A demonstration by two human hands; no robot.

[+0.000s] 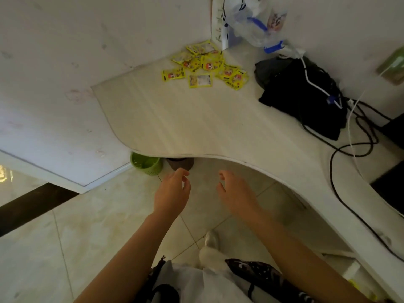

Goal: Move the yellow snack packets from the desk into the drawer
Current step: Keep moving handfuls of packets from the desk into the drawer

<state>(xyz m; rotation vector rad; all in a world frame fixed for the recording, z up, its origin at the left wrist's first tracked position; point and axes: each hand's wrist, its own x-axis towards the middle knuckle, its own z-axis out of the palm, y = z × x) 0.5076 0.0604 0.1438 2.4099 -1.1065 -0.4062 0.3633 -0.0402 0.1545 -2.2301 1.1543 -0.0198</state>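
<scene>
1. Yellow snack packets (204, 64) lie in a loose, overlapping heap at the far corner of the desk (196, 123), at about twelve o'clock from the person, close to where the two walls meet.

2. Both hands hang below the desk's curved front edge, over the floor tiles, and hold nothing. The left hand (172, 193) has its fingers loosely curled with thumb and forefinger near each other; the right hand (237, 193) is relaxed, fingers slightly bent. Both are well apart from the heap.

3. The step in hand, as judged, is the reach: neither hand has arrived at the packets, and none has been moved.

4. To do it well, the person would lean forward and send both hands over the desk toward twelve o'clock, then scoop the heap from its two sides so the slippery packets bunch together rather than scatter.

5. The outlying packets at the heap's seven and six o'clock edge are best swept inward first.

6. The right hand should keep clear of the black bag (303, 97) and the cables (349, 149) at two o'clock, since a snagged cable could drag things across the desk.

7. No open drawer can be made out with certainty; a white unit at the lower right, about four o'clock, may hold it.

8. Counts: roughly a dozen packets, the overlap preventing an exact figure; one black bag; one clear plastic bag (251, 22) at one o'clock; one green basket (146, 164) on the floor at eleven o'clock under the desk edge; two hands.
</scene>
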